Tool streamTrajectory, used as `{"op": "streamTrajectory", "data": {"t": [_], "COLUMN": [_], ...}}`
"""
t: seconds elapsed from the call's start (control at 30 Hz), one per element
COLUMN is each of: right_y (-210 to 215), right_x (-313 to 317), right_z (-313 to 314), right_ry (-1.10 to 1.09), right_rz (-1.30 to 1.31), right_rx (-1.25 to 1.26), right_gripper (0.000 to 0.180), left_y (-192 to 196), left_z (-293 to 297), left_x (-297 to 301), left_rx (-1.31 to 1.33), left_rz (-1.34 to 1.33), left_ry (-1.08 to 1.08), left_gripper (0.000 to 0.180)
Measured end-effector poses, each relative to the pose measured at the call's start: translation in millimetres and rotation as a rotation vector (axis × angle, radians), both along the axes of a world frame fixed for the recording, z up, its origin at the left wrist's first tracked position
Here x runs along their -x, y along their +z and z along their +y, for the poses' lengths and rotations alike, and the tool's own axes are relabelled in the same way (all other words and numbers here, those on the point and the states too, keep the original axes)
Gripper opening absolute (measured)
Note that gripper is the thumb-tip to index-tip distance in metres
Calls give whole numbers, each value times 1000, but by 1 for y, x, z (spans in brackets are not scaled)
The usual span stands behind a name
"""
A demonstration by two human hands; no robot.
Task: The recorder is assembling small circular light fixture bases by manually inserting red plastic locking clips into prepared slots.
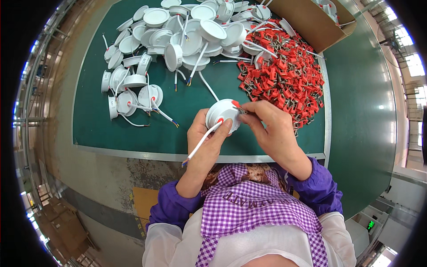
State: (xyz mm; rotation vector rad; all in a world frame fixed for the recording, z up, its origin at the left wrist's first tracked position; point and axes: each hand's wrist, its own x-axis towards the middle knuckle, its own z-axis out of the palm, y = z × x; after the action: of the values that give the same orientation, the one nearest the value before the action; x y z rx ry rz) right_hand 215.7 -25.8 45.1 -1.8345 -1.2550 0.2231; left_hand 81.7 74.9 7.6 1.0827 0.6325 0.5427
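My left hand [201, 139] is closed around a white round downlight housing [217, 110], its thumb pressing on the back near a red grommet. From that grommet a white cable [200, 146] runs down past the wrist, ending in bare coloured wires. At the housing's right rim sits a red spring clip [235, 103] with a metal spring. My right hand [272, 127] pinches at the clip's metal part with thumb and index finger. Whether the clip is fully seated cannot be made out.
Many white downlights [156, 17] with cables lie heaped at the far left and middle of the green table [178, 107]. A mound of red spring clips [284, 66] spreads to the right. Behind it stands a cardboard box [307, 26]. A metal strip [129, 153] edges the table's front.
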Motion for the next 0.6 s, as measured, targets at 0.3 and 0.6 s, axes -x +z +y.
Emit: {"op": "streamTrajectory", "data": {"t": [0.3, 0.6], "right_y": [-1, -7], "right_x": [7, 8], "right_z": [-10, -11], "right_ry": [-16, -62], "right_rz": [-70, -13], "right_rx": [1, -31], "right_gripper": [14, 15], "left_y": [0, 5], "left_z": [-8, -5], "left_x": [-3, -5], "left_rx": [-228, -539], "left_rz": [62, 106], "left_ry": [27, 5], "left_gripper": [28, 29]}}
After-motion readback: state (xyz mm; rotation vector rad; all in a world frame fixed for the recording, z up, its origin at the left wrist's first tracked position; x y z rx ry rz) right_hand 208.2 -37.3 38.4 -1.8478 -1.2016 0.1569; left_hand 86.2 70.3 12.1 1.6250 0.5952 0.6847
